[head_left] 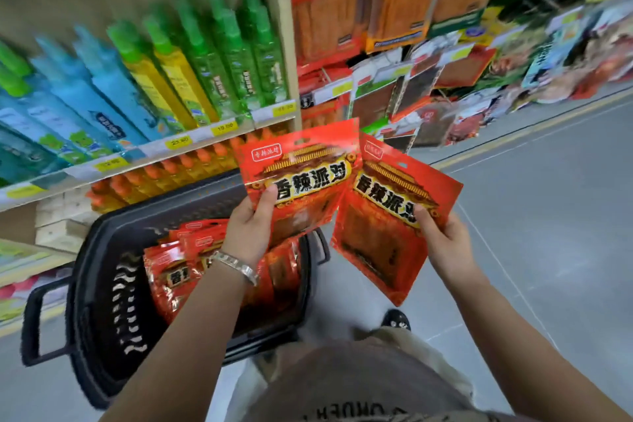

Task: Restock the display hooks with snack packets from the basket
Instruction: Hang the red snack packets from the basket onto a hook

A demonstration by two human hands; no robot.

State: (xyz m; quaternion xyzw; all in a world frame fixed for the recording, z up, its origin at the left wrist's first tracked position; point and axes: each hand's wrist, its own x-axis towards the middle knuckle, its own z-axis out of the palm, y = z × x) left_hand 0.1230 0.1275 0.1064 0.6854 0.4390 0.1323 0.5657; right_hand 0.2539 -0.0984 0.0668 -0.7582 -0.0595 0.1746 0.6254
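My left hand [251,226] grips a red snack packet [301,175] by its lower left edge, thumb on the front, above the basket. My right hand [442,236] pinches a second red snack packet [390,216] of the same kind at its right edge, tilted to the right. The two packets overlap slightly in the middle. Below my left arm a black plastic basket [102,301] stands on the floor with several more red packets [178,271] inside. Display hooks with hanging snack packets [428,86] fill the upper right, blurred.
A shelf unit [164,144] on the left holds green, blue and yellow bottles, with orange-capped bottles one level down. Grey floor [548,199] stretches right, marked with a yellow line. My shoe [396,319] shows beside the basket.
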